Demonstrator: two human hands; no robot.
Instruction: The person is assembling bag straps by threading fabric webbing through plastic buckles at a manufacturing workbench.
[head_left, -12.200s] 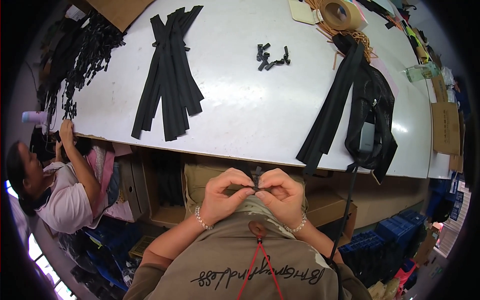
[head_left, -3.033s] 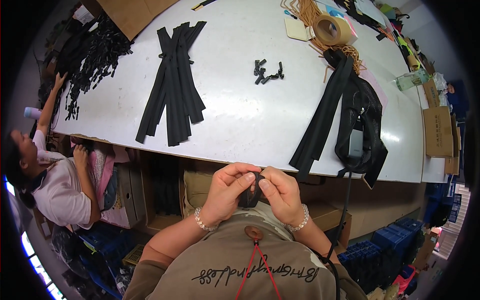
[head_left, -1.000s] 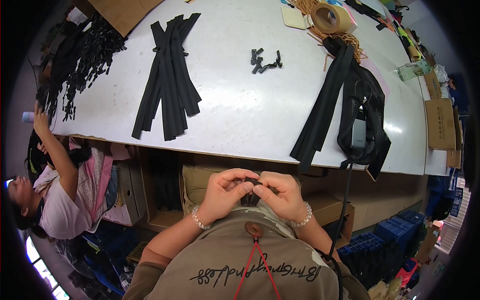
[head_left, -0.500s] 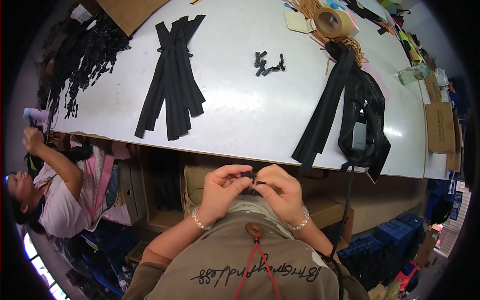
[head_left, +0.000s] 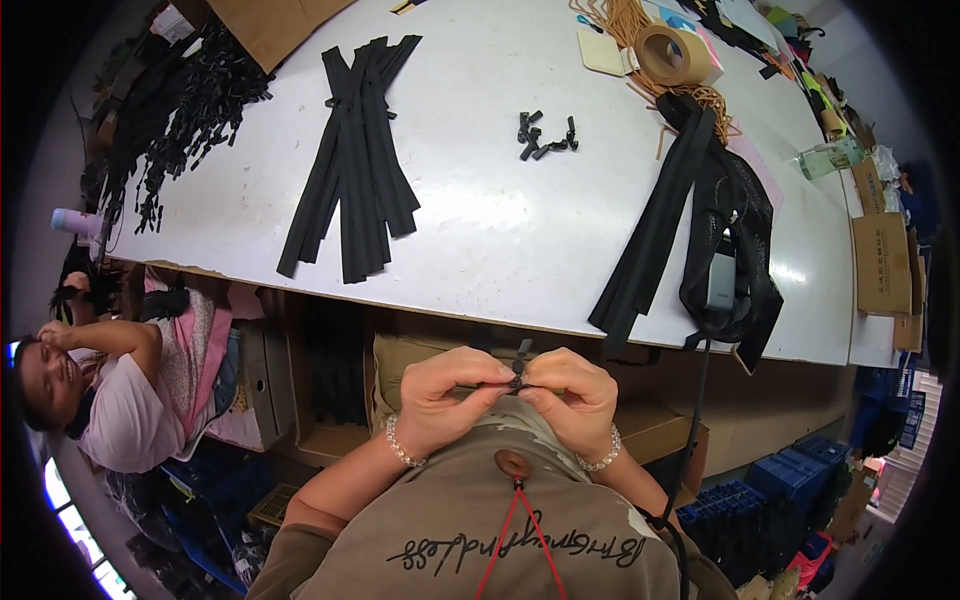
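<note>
White desk spanning upper half of frame, surface glossy, glare patches at centre and right; front edge worn brown at left. Shaded space under desk; cardboard box in it, right of centre. Blue crates at lower right, more at lower left. 1 bright window, dark bars, lower left rim. Pale grey wall, upper right.

- The dark piece you hold: matt where it shows.
- Your table: smooth, glossy.
- To your left, black strips: matt cloth.
- Far from you, small black bits: shiny, plastic-looking.
- At your right, the black bag: meshy cloth.
- Your bracelets: clear, glossy.
- Your shirt: matt cloth.
</note>
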